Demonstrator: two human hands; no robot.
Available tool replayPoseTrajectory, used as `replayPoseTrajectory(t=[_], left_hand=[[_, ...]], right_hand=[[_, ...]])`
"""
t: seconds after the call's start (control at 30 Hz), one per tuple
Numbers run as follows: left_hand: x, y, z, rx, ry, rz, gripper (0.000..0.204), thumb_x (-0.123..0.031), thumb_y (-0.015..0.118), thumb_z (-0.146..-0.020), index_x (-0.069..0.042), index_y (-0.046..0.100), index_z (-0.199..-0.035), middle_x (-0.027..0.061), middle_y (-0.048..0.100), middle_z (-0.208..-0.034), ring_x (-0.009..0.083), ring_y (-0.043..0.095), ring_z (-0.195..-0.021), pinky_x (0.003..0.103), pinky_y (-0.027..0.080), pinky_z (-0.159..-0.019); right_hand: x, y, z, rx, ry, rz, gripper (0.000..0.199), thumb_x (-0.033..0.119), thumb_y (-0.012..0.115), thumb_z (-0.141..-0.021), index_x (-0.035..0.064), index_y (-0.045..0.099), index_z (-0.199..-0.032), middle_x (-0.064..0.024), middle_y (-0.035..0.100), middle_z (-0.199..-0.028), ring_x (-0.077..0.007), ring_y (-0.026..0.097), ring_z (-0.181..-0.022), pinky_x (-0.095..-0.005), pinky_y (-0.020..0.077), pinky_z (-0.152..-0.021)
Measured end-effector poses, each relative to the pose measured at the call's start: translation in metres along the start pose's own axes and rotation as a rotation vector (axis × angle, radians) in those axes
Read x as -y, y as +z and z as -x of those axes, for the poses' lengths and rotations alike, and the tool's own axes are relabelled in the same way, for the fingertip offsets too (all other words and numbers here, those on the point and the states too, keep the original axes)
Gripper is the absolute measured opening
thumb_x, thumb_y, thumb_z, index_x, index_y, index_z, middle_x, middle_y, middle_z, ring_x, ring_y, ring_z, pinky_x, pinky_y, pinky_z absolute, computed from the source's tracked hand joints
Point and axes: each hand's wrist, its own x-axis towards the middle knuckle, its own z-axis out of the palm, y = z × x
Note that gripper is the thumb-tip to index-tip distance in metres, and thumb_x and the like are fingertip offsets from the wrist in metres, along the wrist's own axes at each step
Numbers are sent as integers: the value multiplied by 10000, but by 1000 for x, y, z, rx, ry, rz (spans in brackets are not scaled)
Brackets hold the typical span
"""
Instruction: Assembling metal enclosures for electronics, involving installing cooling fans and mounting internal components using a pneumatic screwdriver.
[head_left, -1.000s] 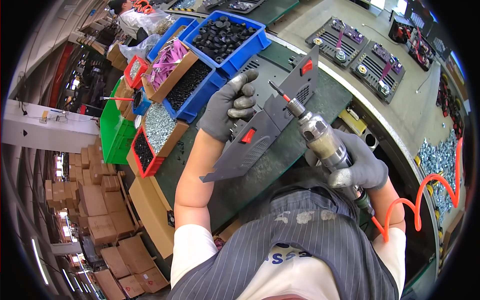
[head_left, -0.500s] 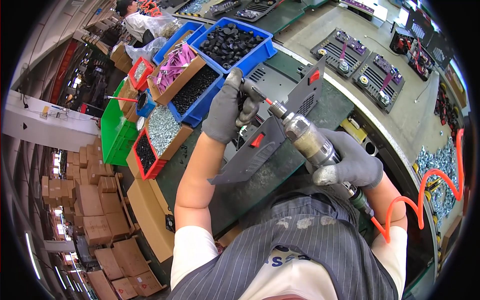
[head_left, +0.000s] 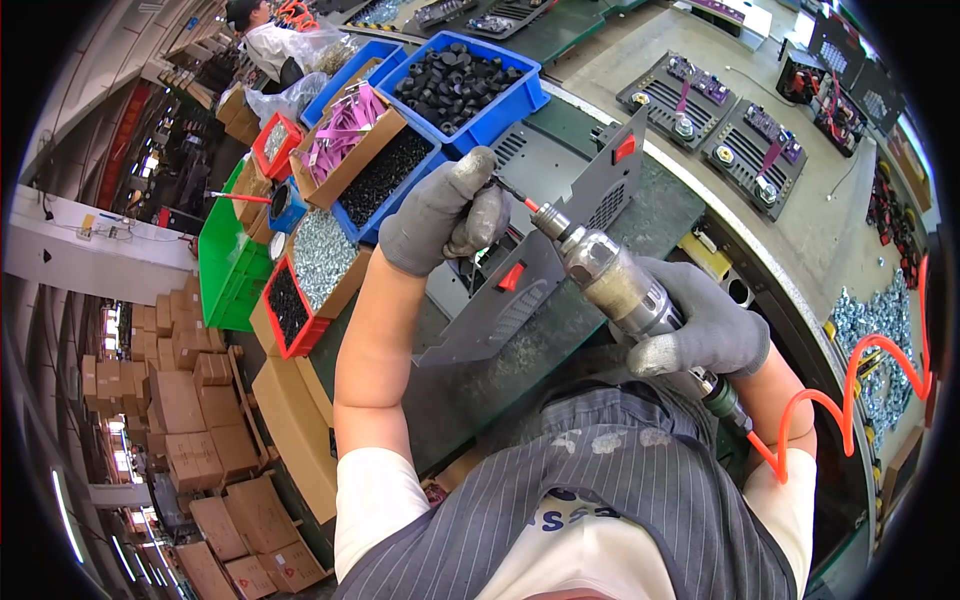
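Note:
A pneumatic screwdriver [head_left: 612,278] with a coiled orange hose is gripped in my gloved right hand [head_left: 712,322], fingers and thumb wrapped round its body. Its bit points up and left toward my gloved left hand [head_left: 438,215]. The thumb and fingers of that hand are pinched together at the bit's end; a small dark piece shows there, too small to name. Below the hands sits a grey metal panel [head_left: 492,318] with a red rocker switch [head_left: 511,277]. A similar grey panel [head_left: 612,185] stands behind it, also with a red switch [head_left: 625,148].
Left of the panels are a blue bin [head_left: 535,100] of black rubber-like parts, a cardboard box [head_left: 362,152] of pink strips, silver screws [head_left: 322,262] and a red tray [head_left: 300,340]. Black plates with circuit boards [head_left: 757,160] lie at right. A person [head_left: 268,45] is at far left.
My left hand has shifted left and turned slightly, its fingers still by the bit. The screwdriver has moved a little left, and the right hand has barely moved.

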Motion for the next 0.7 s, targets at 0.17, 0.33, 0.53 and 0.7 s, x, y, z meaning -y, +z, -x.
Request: replayPoseTrajectory(t=[0.17,0.33,0.53,0.7], left_hand=[[-9,5,-1,-36,-37,-105,550,-404,402,-957,-131,414,-480,23,409,-436,127,357,-385,257,270,-411],[-13,7,-2,-102,-166,-212,544,-424,417,-941,-118,443,-492,7,417,-451,91,352,-402,230,252,-404],[-31,8,-8,-5,-245,-427,536,-446,458,-913,-66,559,-549,2,435,-444,73,331,-350,228,229,-349],[-46,7,-13,117,-300,-444,462,-431,527,-883,-42,583,-640,14,520,-518,57,363,-371,212,289,-368]], right_hand=[[-2,-4,4,2,10,26,672,349,806,-606,-18,546,-1105,-52,565,-922,-133,505,-849,-291,416,-779],[-6,-6,5,4,-22,47,671,359,809,-605,-16,543,-1094,-49,564,-896,-134,508,-830,-294,421,-758],[-3,-12,6,2,-18,204,645,350,807,-618,-7,546,-1087,-44,567,-874,-140,515,-802,-294,428,-740],[-4,-7,5,8,-14,208,625,313,813,-622,5,545,-1094,-33,569,-862,-124,521,-776,-279,433,-714]])
